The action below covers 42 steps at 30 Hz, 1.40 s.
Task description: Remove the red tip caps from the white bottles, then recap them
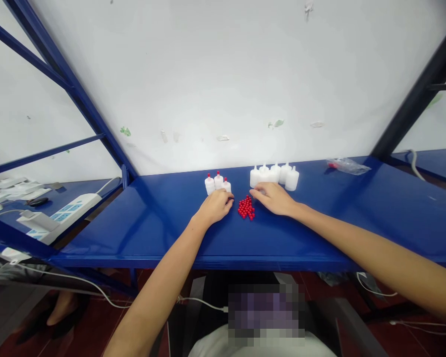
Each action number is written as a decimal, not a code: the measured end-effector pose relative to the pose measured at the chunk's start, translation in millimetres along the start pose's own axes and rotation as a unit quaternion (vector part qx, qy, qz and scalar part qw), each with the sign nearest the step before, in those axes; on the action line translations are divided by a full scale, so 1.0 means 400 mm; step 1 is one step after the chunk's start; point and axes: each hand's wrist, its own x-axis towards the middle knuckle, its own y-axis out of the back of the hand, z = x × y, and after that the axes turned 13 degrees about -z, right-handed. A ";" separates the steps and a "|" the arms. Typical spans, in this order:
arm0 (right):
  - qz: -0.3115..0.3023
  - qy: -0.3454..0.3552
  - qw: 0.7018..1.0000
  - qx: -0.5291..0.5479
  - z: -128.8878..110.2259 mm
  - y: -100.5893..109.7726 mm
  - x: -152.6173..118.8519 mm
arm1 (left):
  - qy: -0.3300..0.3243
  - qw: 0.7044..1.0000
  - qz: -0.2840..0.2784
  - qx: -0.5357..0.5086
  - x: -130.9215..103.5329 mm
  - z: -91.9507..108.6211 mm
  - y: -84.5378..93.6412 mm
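Three white bottles with red caps [209, 185] stand upright left of centre on the blue table. My left hand [216, 205] lies just in front of them, fingers curled, and whether it holds anything is hidden. A small pile of red caps [246, 208] is spread between my two hands. Behind and around my right hand [273, 198] stand several white bottles [292, 179] with bare nozzles. My right hand rests on the table near the pile, its thumb and fingers apart with nothing visible between them.
At the back right of the blue table [134, 223] lies a clear plastic bag [348, 166] with something red inside. A white power strip [74, 210] and cables are at the far left, by the blue frame. A person's foot shows at the lower left.
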 end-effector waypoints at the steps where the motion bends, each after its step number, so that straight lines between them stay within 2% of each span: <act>1: -0.001 -0.004 1.000 0.009 -0.002 0.001 -0.001 | 0.005 1.000 0.001 0.000 -0.002 0.000 0.002; 5: -0.003 -0.021 0.999 0.035 -0.006 0.002 -0.004 | 0.045 0.999 0.004 0.010 -0.015 -0.003 0.009; 9: 0.005 -0.008 0.999 0.037 -0.003 0.000 -0.006 | 0.082 0.996 0.004 0.021 -0.027 -0.011 0.017; 14: 0.003 0.001 0.999 0.035 -0.005 0.003 -0.008 | 0.070 0.997 -0.002 0.010 -0.031 -0.020 0.023; 17: 0.004 0.008 0.999 0.053 -0.011 0.008 -0.012 | 0.046 0.999 0.000 0.001 -0.029 -0.020 0.023; 20: 0.008 0.046 0.996 0.077 -0.014 0.013 -0.016 | 0.003 1.000 0.016 -0.018 -0.028 -0.013 0.025; 26: 0.001 0.117 0.988 0.098 -0.018 0.016 -0.019 | -0.108 0.979 0.143 -0.100 -0.027 0.035 0.037; 30: -0.002 0.153 0.986 0.070 -0.030 0.015 -0.023 | -0.163 0.957 0.184 -0.156 -0.019 0.081 0.031; 37: -0.028 0.132 0.990 0.027 -0.039 0.019 -0.034 | -0.194 0.935 0.246 -0.167 -0.007 0.122 0.005; 42: -0.050 0.116 0.992 -0.004 -0.044 0.024 -0.035 | -0.198 0.937 0.232 -0.169 -0.008 0.128 -0.003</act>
